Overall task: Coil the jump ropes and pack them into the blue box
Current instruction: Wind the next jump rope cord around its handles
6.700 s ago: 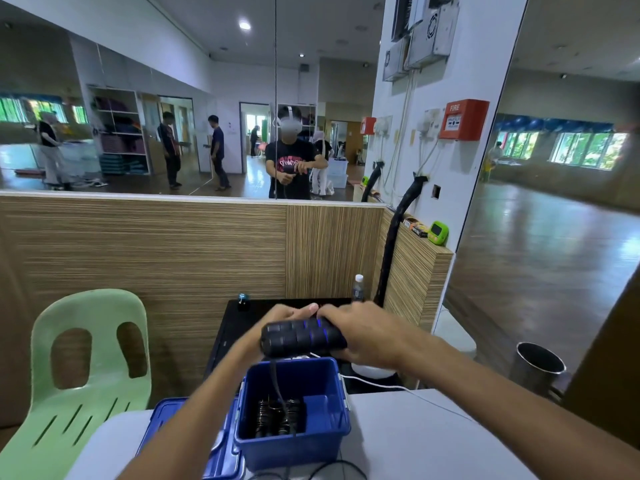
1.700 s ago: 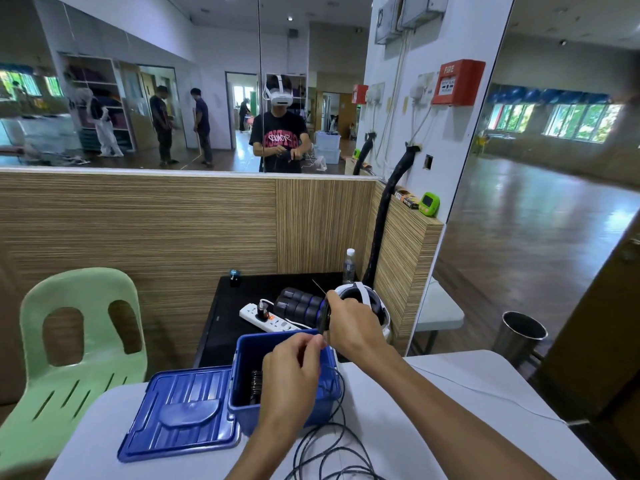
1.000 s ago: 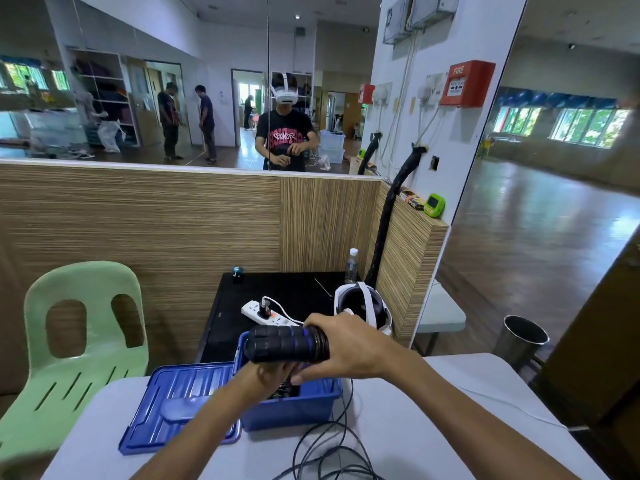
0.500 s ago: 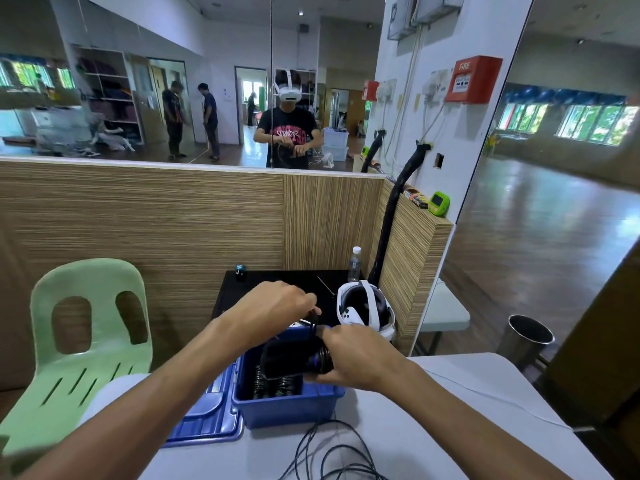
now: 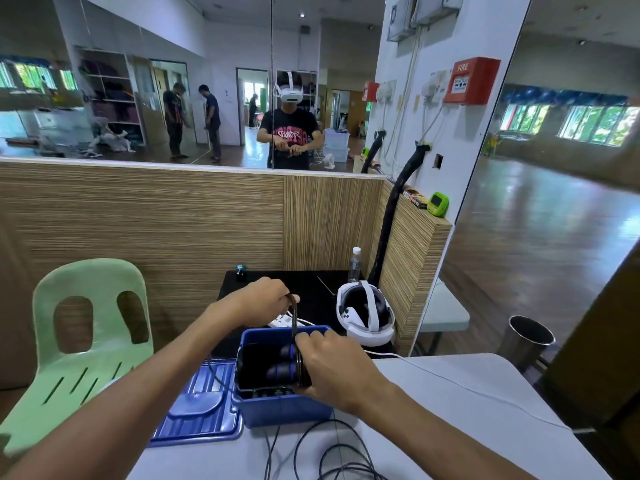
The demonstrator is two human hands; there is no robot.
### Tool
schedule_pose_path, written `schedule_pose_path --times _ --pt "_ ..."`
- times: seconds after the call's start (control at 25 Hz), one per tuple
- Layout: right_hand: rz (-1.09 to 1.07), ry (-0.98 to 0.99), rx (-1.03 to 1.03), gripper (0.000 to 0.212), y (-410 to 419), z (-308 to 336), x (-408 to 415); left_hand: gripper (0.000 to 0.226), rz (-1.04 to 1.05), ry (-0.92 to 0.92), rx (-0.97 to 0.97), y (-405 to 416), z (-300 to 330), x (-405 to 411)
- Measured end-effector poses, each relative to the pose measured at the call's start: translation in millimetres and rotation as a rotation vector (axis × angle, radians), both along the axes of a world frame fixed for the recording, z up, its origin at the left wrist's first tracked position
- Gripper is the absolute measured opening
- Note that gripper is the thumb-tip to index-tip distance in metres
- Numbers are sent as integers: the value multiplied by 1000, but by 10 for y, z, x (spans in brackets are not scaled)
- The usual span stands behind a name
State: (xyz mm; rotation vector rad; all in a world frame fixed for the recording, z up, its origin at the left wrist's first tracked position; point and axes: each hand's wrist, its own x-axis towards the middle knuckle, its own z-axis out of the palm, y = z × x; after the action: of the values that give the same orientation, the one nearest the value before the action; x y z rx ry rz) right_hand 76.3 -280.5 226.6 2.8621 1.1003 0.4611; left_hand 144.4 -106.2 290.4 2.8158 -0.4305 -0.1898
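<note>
The blue box (image 5: 277, 408) stands on the white table (image 5: 433, 410), with other black handles lying at its bottom. My right hand (image 5: 329, 368) grips two black jump-rope handles (image 5: 280, 367) with purple bands, held just over the box opening. My left hand (image 5: 263, 301) is raised above the box's far rim and pinches the black rope (image 5: 293, 315), which runs taut down to the handles. More loose black rope (image 5: 332, 455) lies in loops on the table in front of the box.
The box's blue lid (image 5: 201, 407) lies flat to its left. A green plastic chair (image 5: 86, 341) stands at the left. Behind the box are a black side table (image 5: 311, 285), a white headset (image 5: 367, 315), a power strip and a water bottle (image 5: 354, 265). A metal bin (image 5: 530, 341) stands at right.
My right hand has lowered the handles from beside the box's rim to over its opening. My left hand has moved up and back, pulling a length of rope taut.
</note>
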Motion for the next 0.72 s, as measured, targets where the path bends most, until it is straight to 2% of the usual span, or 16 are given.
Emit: schedule_pose_path --times 0.08,0.24,0.32,0.4,0.44,0.52,0.56,0.6,0.64,0.68,0.72 --pt "-70 29 -1 45 32 -27 16 43 1 -41 21 -85 30 -114" --pt "-278 106 94 54 -60 41 214 18 -9 -408 415 -412 30 -627" --pt "-335 102 140 60 -132 131 295 18 -35 -431 465 -516 -43 -842" --pt "-363 102 198 64 -190 214 359 16 -49 -400 406 -577 -187 -981" --pt "-362 100 223 64 -203 240 387 15 -36 -438 352 -574 -240 -1051" --pt "-360 81 267 64 -207 261 426 32 24 -467 222 -545 -418 -1080" --pt "-364 73 298 65 -199 262 433 36 52 -544 113 -544 -534 -1064" --pt "-368 66 325 65 -191 258 438 31 98 -570 -38 -570 -642 -1076" --pt "-369 57 341 64 -181 256 443 17 151 -551 -293 -603 -708 -1100" --pt "-368 47 347 64 -174 256 447 16 251 -495 -575 -641 -715 -1113" --pt "-368 34 348 63 -167 257 447 30 332 -351 -863 -691 -715 -1122"
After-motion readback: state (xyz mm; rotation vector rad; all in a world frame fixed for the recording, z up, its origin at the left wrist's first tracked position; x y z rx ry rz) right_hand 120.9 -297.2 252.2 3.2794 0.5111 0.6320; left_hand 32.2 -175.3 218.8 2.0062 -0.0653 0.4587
